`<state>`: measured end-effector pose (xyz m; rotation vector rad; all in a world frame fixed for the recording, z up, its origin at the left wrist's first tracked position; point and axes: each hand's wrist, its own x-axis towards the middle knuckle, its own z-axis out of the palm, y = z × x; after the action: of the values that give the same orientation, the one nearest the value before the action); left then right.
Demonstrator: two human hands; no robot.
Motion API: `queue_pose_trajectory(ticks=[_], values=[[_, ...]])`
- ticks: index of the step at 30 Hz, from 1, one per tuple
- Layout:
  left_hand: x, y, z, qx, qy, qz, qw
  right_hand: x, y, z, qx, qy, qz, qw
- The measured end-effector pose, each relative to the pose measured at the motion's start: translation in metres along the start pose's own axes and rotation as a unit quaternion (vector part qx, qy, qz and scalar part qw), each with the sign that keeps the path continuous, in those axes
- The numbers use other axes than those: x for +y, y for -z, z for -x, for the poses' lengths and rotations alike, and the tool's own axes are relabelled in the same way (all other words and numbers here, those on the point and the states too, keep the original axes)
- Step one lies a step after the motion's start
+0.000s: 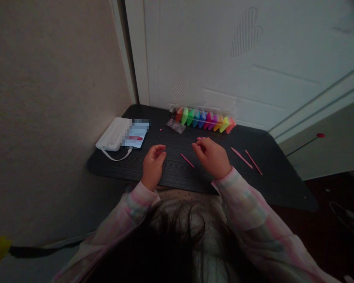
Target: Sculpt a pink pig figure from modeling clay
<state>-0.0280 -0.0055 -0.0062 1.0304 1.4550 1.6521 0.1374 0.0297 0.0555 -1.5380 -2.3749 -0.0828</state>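
My left hand (153, 166) is above the front of the dark table, with its fingers loosely curled and a gap to the thumb. Nothing shows in it. My right hand (214, 158) is bent inward, its thumb and fingers curled together. A small pink bit (198, 138) peeks out at its fingertips; whether it is gripped I cannot tell. Between the hands lies a short pink stick (188, 160). To the right of my right hand are a flat pink modelling knife (242, 158) and a thin pink modelling tool (253, 162).
A clear tray of colourful clay packs (205, 118) stands along the table's back edge, with a small clear packet (176, 126) before it. A white power bank (113, 135), cabled to a phone (139, 135), lies at left. A pink crumb (161, 129) sits nearby. Walls border the table.
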Motion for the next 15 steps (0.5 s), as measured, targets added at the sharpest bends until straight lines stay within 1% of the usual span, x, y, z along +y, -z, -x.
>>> queue_pose_trajectory(ticks=[2,4,7,10,13,15], values=[[0.0,0.0,0.0,-0.01,-0.002,-0.008,1.0,0.005,-0.003,0.015,-0.037,-0.004,-0.018,0.999],[0.001,0.0,0.0,-0.015,-0.003,-0.017,1.0,0.007,-0.011,0.026,-0.064,-0.004,-0.019,0.998],[0.002,0.0,0.0,-0.022,-0.001,-0.038,0.999,0.004,-0.022,0.032,-0.072,-0.003,-0.007,0.997],[0.004,0.0,0.0,-0.036,-0.013,-0.079,0.996,-0.002,-0.025,0.03,-0.079,0.01,0.002,0.997],[0.007,0.0,0.0,-0.069,-0.058,-0.156,0.984,-0.005,-0.024,0.028,-0.083,0.02,0.005,0.996],[0.01,-0.002,0.0,-0.123,-0.109,-0.225,0.96,-0.004,-0.021,0.029,-0.076,0.019,-0.006,0.997]])
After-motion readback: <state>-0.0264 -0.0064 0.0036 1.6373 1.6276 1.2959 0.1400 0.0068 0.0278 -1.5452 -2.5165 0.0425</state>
